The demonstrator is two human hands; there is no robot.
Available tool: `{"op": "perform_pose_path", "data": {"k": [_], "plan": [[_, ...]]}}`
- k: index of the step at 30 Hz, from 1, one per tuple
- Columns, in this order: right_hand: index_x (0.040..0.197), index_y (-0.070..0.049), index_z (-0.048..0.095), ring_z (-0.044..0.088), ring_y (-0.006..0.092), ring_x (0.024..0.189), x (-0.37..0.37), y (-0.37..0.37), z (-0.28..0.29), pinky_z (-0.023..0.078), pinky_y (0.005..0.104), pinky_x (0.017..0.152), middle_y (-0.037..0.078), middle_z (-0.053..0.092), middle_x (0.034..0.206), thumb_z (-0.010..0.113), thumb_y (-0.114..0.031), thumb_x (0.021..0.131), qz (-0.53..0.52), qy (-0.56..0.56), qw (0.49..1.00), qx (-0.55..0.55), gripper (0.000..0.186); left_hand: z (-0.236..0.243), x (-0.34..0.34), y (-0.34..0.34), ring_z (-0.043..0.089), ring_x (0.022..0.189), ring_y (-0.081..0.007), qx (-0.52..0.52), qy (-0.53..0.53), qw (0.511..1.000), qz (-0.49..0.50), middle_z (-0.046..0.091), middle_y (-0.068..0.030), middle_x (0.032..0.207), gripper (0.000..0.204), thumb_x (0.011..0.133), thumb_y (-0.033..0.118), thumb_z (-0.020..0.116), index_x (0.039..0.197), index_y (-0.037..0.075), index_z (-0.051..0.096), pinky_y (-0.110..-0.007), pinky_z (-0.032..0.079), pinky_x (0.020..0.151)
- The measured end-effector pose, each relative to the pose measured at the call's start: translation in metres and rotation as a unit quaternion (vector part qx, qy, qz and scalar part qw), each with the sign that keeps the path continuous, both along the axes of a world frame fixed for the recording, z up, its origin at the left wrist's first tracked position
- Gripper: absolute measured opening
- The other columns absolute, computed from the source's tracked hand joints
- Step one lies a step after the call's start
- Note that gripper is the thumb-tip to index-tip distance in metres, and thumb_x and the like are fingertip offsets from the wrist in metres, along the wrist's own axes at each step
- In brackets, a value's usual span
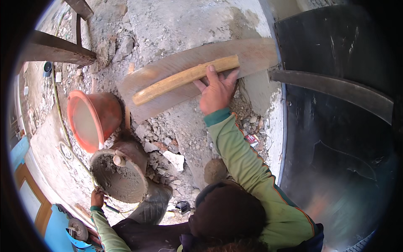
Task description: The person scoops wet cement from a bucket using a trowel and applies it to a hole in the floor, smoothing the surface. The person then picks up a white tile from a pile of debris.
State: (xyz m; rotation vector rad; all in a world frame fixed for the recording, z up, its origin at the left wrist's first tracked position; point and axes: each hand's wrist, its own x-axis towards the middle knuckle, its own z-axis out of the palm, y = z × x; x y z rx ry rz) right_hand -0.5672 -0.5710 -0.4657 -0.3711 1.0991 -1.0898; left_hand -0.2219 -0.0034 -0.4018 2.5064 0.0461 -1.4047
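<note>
My right hand (217, 92) grips the light wooden handle (184, 80) of a long plastering float (256, 52). The float's broad, worn blade lies over rough ground and a patch of smooth grey mortar (258, 94), beside a dark metal panel. At the lower left, my left hand (97, 197) is closed on the rim of a mortar-caked bucket (145, 185), which is tipped so its opening faces left. Grey mortar lines the inside, and a rounded wooden handle end (119, 160) sticks out of it. Much of my left fingers is hidden.
An orange bucket (107, 113) of cloudy water stands beyond the mortar bucket. Loose rubble (161, 134) lies between buckets and float. The dark metal panel (331, 122) borders the right side. Wooden beams (58, 50) jut in at upper left; a yellowish hose (58, 113) runs along the left.
</note>
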Motion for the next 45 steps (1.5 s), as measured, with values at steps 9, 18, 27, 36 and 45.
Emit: {"op": "perform_pose_path", "data": {"k": [9, 18, 27, 36, 45], "plan": [[0.156, -0.022, -0.007, 0.049, 0.0259, 0.124, 0.003, -0.012, 0.0, 0.052, 0.0518, 0.093, 0.013, 0.043, 0.143, 0.058, -0.008, 0.097, 0.026, -0.016, 1.0, 0.007, 0.09, 0.001, -0.001, -0.013, 0.063, 0.058, -0.0233, 0.017, 0.005, 1.0, -0.017, 0.062, -0.013, 0.077, 0.021, 0.08, 0.001, 0.041, 0.095, -0.002, 0.055, -0.034, 0.053, 0.051], [0.156, -0.024, -0.01, 0.054, 0.0238, 0.116, -0.002, 0.025, 0.0, 0.053, 0.0483, 0.092, 0.015, 0.046, 0.14, 0.056, 0.001, 0.093, 0.068, -0.015, 0.997, -0.042, 0.095, -0.006, 0.01, -0.011, 0.066, 0.06, -0.0254, 0.048, 0.015, 0.998, -0.046, 0.064, -0.0163, 0.078, 0.029, 0.08, 0.001, 0.044, 0.105, -0.008, 0.055, -0.036, 0.058, 0.053], [0.156, -0.023, -0.01, 0.053, 0.0249, 0.118, -0.024, 0.017, -0.007, 0.053, 0.0495, 0.091, 0.016, 0.045, 0.141, 0.054, 0.0, 0.095, 0.049, 0.002, 0.999, 0.015, 0.091, -0.015, 0.028, 0.019, 0.065, 0.06, -0.0257, 0.034, 0.016, 0.998, -0.044, 0.063, -0.0161, 0.078, 0.029, 0.077, 0.005, 0.053, 0.105, -0.002, 0.057, -0.036, 0.057, 0.052], [0.156, -0.007, 0.019, 0.061, 0.018, 0.104, -0.025, 0.036, -0.017, 0.055, 0.0321, 0.086, 0.016, 0.058, 0.127, 0.061, -0.003, 0.09, 0.185, 0.058, 0.964, -0.182, 0.078, 0.0, 0.016, -0.032, 0.068, 0.07, -0.0286, 0.082, 0.037, 0.995, -0.037, 0.064, -0.0199, 0.084, 0.029, 0.081, -0.004, 0.053, 0.11, -0.01, 0.052, -0.037, 0.06, 0.057], [0.149, 0.0, 0.034, 0.06, 0.0127, 0.085, -0.121, -0.006, 0.024, 0.055, 0.0275, 0.074, 0.01, 0.061, 0.115, 0.056, -0.015, 0.097, 0.222, 0.277, 0.924, -0.143, 0.058, 0.005, 0.02, -0.031, 0.069, 0.068, -0.0292, 0.134, 0.044, 0.987, -0.077, 0.07, -0.0206, 0.092, 0.051, 0.085, -0.003, 0.048, 0.136, -0.007, 0.046, -0.038, 0.057, 0.056]]}}
